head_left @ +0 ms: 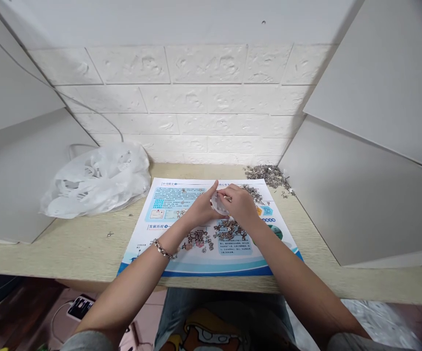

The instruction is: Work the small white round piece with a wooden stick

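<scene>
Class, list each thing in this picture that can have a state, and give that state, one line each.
left hand: closed on the small white part, together with the right.
right hand: closed on the same part.
small white part: held above the sheet.
printed sheet: flat on the bench.
metal pieces: loose, scattered on the sheet.
metal pile: heaped by the wall.
plastic bag: crumpled, filled.
bracelet: on the left wrist.
</scene>
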`<state>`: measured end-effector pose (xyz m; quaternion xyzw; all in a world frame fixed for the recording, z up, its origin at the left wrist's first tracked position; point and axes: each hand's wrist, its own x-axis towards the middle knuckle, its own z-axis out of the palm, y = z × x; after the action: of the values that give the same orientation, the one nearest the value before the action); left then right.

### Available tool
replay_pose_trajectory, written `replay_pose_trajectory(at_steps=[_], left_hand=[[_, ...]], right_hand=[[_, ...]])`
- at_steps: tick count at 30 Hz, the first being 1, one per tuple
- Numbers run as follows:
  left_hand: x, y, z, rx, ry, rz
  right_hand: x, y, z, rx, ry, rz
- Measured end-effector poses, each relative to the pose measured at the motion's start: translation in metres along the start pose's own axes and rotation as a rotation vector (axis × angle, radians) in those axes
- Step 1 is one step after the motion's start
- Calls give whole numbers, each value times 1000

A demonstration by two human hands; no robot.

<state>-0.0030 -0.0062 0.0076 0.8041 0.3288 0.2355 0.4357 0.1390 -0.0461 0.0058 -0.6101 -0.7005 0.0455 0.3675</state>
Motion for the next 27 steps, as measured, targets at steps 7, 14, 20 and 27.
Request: replay_pose_trajectory(at_steps=[7, 14, 20, 27], left_hand=[[1, 0, -1, -102, -27, -55], [-2, 8, 2, -162, -101, -31], [-5, 13, 5, -187, -142, -52], [-7, 19, 4, -174, -166, 15]], right_hand=[[6, 4, -6, 151, -95, 44], [9, 4, -11, 490, 82, 365], [6, 0, -11, 635, 196, 451], [6, -5, -3, 499, 89, 496]])
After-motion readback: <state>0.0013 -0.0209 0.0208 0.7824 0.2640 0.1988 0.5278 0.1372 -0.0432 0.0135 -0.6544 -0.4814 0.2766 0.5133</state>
